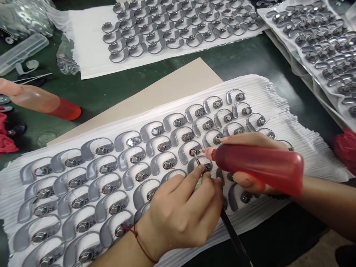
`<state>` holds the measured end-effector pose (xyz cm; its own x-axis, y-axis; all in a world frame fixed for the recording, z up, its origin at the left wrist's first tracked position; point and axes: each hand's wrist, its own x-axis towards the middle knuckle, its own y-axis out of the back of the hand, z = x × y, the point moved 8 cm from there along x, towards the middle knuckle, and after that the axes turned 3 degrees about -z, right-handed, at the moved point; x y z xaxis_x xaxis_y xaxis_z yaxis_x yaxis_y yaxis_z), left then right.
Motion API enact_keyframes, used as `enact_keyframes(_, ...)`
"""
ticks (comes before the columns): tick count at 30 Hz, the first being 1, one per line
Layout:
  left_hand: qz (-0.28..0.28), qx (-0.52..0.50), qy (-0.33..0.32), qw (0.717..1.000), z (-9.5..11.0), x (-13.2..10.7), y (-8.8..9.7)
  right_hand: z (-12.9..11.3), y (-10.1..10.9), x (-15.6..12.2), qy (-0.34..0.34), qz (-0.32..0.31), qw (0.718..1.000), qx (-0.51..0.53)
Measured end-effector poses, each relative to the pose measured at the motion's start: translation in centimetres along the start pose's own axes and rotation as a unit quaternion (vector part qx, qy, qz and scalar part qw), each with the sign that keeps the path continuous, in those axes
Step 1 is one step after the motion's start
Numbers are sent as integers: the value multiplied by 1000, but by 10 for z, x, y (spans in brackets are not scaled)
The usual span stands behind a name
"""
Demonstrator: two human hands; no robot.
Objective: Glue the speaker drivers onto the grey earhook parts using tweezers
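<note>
My left hand (185, 211) is closed around dark tweezers (235, 237), whose tips meet a small part with a round metal disc (194, 151). Gripped in my right hand (250, 180) is a squeeze bottle (261, 165) of red liquid, tilted with its nozzle just beside the tweezer tips. Whether the nozzle touches the part I cannot tell. Rows of similar curved grey plastic pieces (93, 191), each with a round metal component and thin wires, lie on a stack of white foam sheets (280, 107). My hands hide some of these pieces.
A second bottle of red liquid (62, 107) is at the left. Behind the stack lies a beige board (191, 72). Further foam sheets with parts stand at the back (89, 44) and right (299, 61). A clear plastic box (23, 53) sits at the upper left, near red cloth (5, 135).
</note>
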<state>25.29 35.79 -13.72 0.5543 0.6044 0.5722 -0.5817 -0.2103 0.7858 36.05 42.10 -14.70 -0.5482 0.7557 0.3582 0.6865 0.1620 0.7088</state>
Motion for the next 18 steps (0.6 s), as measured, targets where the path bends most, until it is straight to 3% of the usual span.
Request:
enact_keyframes(4,-10,0,-4,1000,0,1,-1,-3,0,2,-3,34,999,-9)
enact_keyframes(11,-15,-8,1,1000,1,1,-1,0,-5,1,-35,15,999,10)
enact_keyframes(18,-22,-12,5,1000,-1,3,-2,0,-7,1,-10,23,999,26)
